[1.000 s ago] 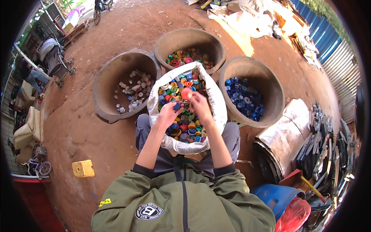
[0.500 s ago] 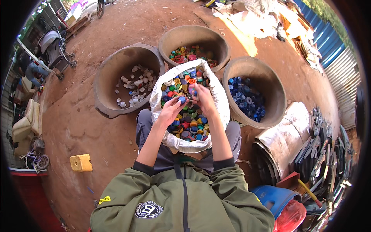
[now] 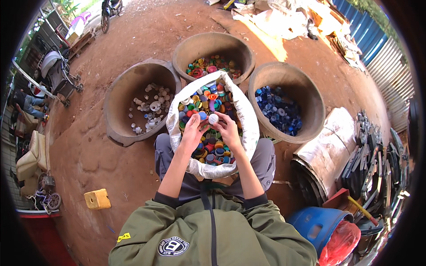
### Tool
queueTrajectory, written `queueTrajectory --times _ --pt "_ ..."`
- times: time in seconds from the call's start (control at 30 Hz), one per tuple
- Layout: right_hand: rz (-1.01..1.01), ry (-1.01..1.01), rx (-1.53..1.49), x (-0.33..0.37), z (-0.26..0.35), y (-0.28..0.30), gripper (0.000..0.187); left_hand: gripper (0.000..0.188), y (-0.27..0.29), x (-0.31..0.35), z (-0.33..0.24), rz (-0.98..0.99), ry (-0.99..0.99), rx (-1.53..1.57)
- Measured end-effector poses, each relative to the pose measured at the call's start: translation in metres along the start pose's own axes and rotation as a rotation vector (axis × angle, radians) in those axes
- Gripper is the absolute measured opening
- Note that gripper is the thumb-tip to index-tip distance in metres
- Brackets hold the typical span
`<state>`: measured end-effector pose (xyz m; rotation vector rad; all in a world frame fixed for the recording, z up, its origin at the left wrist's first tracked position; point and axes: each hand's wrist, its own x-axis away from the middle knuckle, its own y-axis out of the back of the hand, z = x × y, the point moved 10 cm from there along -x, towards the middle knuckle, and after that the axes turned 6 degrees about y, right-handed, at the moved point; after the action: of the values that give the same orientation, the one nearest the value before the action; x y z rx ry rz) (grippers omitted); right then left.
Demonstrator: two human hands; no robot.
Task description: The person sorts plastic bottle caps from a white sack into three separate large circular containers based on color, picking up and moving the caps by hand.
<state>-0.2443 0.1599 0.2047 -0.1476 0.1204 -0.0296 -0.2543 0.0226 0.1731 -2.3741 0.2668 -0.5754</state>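
Note:
Between my knees stands an open white sack (image 3: 252, 128), filled with bottle caps (image 3: 216, 153) of many colours. Over its mouth, my left hand (image 3: 193, 131) pinches a blue bottle cap (image 3: 203, 115). Close beside it, my right hand (image 3: 229, 132) grips a white bottle cap (image 3: 213, 119) with its top facing up. Three wide tubs surround the sack's far side. White caps lie in the left tub (image 3: 116, 99), red, green and yellow ones in the far tub (image 3: 179, 51), and blue ones in the right tub (image 3: 316, 106).
A yellow block (image 3: 97, 199) sits on the dirt floor at left. To the right are a rolled sheet (image 3: 326, 146), stacked dark strips (image 3: 368, 164) and a blue barrel (image 3: 313, 224) with a red bag. A stroller (image 3: 55, 71) and a seated person (image 3: 31, 104) are at far left.
A white bottle cap now shows in my right hand. That hand has come lower and nearer to my left, which still holds the blue cap. The view has shifted slightly.

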Motion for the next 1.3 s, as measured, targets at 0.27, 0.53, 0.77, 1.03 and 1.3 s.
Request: queueTrajectory --times 0.27,0.53,0.77,1.03,1.3 --pt "-0.006 0.248 0.574 0.01 0.043 -0.011 0.041 0.027 -0.015 -0.003 0.01 0.21 0.021 0.16" --pt "-0.122 -0.212 -0.249 0.016 -0.012 -0.005 0.023 0.022 -0.014 -0.001 -0.001 -0.115 -0.146 -0.192" --pt "-0.124 -0.444 -0.911 0.008 -0.04 0.003 0.03 0.047 -0.045 0.013 -0.043 -0.155 -0.407 -0.958" --pt "-0.395 0.047 -1.674 -0.026 0.033 0.101 0.081 0.034 -0.003 0.004 0.004 0.141 0.149 0.043" --pt "0.15 0.018 0.111 0.003 0.032 0.005 0.035 0.037 -0.009 0.006 0.001 0.128 0.076 -0.001"
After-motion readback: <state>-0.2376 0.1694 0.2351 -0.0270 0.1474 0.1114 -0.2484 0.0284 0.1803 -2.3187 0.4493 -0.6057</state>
